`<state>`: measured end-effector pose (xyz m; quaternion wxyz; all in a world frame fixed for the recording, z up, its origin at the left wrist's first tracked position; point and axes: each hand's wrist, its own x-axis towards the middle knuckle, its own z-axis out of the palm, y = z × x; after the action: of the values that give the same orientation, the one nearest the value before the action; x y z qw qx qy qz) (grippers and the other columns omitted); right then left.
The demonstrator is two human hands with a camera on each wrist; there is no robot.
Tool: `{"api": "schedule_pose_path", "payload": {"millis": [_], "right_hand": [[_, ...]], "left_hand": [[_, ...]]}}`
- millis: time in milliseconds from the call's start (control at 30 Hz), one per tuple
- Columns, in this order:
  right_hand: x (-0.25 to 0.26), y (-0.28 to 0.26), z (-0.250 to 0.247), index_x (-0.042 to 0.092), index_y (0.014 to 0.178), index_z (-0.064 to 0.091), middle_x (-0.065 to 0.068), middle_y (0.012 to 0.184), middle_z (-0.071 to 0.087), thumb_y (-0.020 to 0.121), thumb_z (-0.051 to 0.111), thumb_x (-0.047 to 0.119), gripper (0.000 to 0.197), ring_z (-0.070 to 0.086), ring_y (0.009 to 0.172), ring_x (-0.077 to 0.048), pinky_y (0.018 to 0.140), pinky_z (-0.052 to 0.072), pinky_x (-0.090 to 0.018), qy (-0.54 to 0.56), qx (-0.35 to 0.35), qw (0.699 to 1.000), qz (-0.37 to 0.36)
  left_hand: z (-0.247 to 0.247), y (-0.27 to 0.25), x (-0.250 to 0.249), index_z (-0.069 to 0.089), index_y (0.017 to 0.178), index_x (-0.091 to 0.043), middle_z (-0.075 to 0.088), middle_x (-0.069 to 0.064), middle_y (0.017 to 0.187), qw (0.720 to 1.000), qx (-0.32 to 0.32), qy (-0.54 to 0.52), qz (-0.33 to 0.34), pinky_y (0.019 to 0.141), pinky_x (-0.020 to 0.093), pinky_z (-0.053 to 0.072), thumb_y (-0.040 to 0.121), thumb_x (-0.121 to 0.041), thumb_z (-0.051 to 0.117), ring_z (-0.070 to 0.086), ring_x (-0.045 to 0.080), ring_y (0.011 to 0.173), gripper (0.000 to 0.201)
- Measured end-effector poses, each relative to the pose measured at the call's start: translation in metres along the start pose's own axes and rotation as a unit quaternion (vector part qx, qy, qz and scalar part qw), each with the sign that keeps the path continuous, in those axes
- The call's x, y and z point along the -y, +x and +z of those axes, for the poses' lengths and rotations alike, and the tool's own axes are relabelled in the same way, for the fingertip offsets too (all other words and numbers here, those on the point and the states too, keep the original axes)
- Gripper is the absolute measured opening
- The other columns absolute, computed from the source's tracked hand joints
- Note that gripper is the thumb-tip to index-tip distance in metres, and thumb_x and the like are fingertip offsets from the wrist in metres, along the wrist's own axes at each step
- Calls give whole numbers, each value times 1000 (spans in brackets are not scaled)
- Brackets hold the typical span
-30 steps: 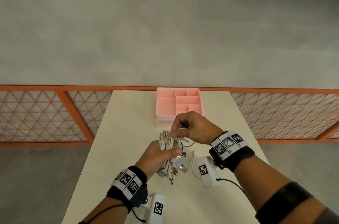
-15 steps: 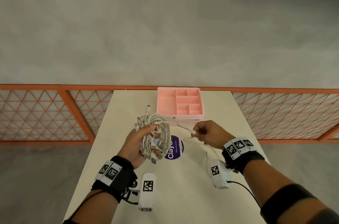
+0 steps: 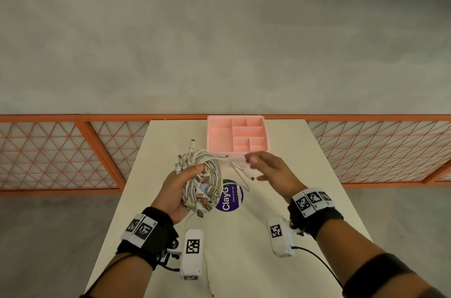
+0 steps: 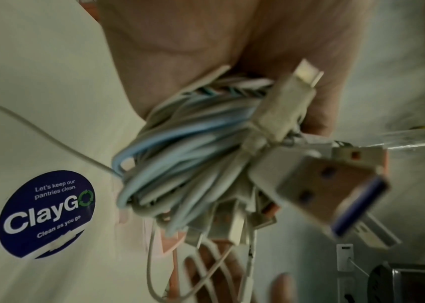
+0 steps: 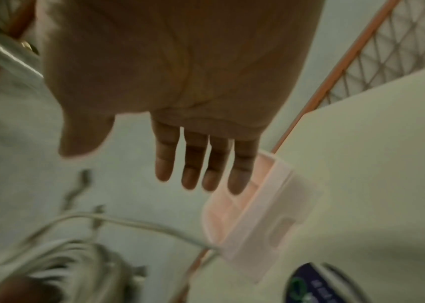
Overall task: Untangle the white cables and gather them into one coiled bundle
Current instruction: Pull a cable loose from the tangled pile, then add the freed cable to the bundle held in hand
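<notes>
My left hand (image 3: pixel 181 184) grips a coiled bundle of white cables (image 3: pixel 206 175) above the table, thumb over the loops. USB plugs (image 3: pixel 205 197) stick out of its lower end. In the left wrist view the bundle (image 4: pixel 180 164) fills the frame, with a large USB plug (image 4: pixel 330 188) in front. A few loose cable ends (image 3: pixel 241 172) trail from the coil to the right. My right hand (image 3: pixel 264 167) hovers just right of them with straight fingers, holding nothing. The right wrist view shows those fingers (image 5: pixel 201 162) spread and bare above the cable (image 5: pixel 133 223).
A pink divided tray (image 3: pixel 219 135) stands at the table's far edge, just beyond both hands. A round blue ClayGo sticker (image 3: pixel 230 196) lies on the cream table (image 3: pixel 268 200) under the bundle. An orange lattice railing (image 3: pixel 61 154) runs behind and beside the table.
My right hand let go of the cable end it was pulling and opened. The left hand moved the bundle left, away from the right hand; the loose ends now hang free.
</notes>
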<state>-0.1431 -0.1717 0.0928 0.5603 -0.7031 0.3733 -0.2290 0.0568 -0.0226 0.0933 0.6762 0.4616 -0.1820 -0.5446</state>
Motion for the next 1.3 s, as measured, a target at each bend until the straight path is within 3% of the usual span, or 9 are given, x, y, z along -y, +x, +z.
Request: {"api": "schedule_pose_path", "payload": {"millis": [100,200,367,467,567,800,967,1067,1300], "right_hand": [[29,5,15,25,111,68,11,106,70,91,54,52,36,64,104,-6,83,48,-24,-2,27,999,-36],[41,11,26,15,104,60,3,85,68,92,65,38,26,72,74,-17,55,48,-20,-95,109,989,2],[29,8,25,8,92,62,-3,58,56,97,60,19,12,45,42,-15,44,38,-24,-35,144,988,41],[34,9,15,9,87,71,9,48,42,97,60,17,17,31,42,-9,42,27,-22,-34,119,992,-12],[53,17,8,0,93,71,17,53,57,96,60,11,15,47,48,1,52,36,-9,-64,103,989,-85],[59,38,16,4,97,73,9,84,70,95,62,12,14,62,79,2,79,47,-13,-114,132,977,-126],[26,26,28,3,104,73,-3,76,71,99,57,19,23,59,62,-11,60,46,-24,7,156,987,-24],[17,17,33,8,95,74,2,62,63,101,51,18,26,49,47,-8,45,39,-19,86,153,984,6],[-6,2,48,-6,111,66,-8,61,45,100,46,6,26,30,49,-15,47,26,-21,227,89,968,63]], "left_hand": [[5,-2,5,70,109,1,72,21,91,1000,0,18,-7,61,34,57,77,-19,72,71,31,71,37],[11,-5,7,66,114,6,72,22,88,1000,16,26,-5,57,33,56,85,-13,66,71,30,70,35],[6,-6,2,69,110,2,72,19,88,999,3,42,-10,62,34,56,79,-16,72,71,30,71,36],[-3,-7,5,70,111,-1,72,25,102,997,11,70,-34,73,40,57,76,-19,72,71,36,87,40],[0,-13,12,73,109,-6,68,29,114,989,57,126,-59,94,51,52,73,-23,77,65,47,106,41],[18,-20,21,73,97,-2,72,17,93,984,109,125,-68,81,40,54,59,-24,76,71,32,83,44],[19,-23,11,73,91,-4,66,11,68,984,155,49,-71,85,44,47,65,-21,73,65,27,57,31],[11,-20,11,65,101,5,55,6,56,980,169,12,-99,85,45,49,62,-24,83,60,23,52,51],[4,-15,5,60,104,6,43,2,53,973,181,-91,-113,77,43,55,60,-26,86,51,19,48,60]]}}
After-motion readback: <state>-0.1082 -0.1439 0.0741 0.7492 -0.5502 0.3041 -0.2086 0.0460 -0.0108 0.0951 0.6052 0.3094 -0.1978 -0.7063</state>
